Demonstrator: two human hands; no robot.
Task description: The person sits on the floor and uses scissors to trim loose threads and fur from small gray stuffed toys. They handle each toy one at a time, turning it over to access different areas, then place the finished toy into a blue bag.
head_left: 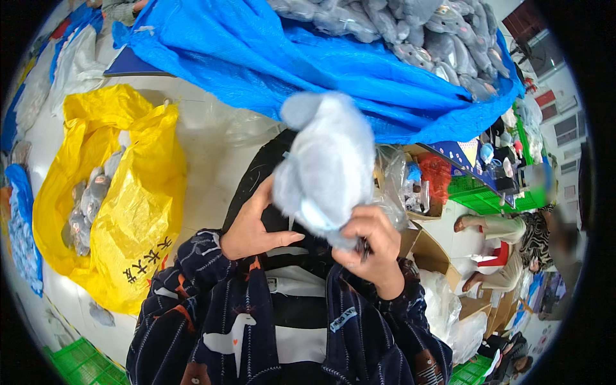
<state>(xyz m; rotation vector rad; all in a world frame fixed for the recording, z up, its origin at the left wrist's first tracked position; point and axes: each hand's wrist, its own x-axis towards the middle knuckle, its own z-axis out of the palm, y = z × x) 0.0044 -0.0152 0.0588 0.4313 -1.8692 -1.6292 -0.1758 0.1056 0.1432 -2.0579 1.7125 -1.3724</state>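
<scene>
In front of my chest a light grey plush toy (337, 154) is held up, slightly blurred. My right hand (372, 247) grips its lower end, thumb and fingers pinched together; a small dark bit shows at the fingertips, too small to name. My left hand (258, 224) is at the toy's left side, thumb stretched out apart from the fingers. Its fingertips reach the toy's edge, partly hidden behind it. A pale blue patch (314, 215) shows on the toy's lower part.
A blue tarp (244, 51) ahead holds many grey plush toys (449, 51). On the left floor stands a yellow sack (138, 224) with several grey plush toys (90, 199) inside. Cardboard boxes (430, 250), clear plastic bags (443, 301) and green crates (471, 192) lie right; other people (513, 237) sit beyond.
</scene>
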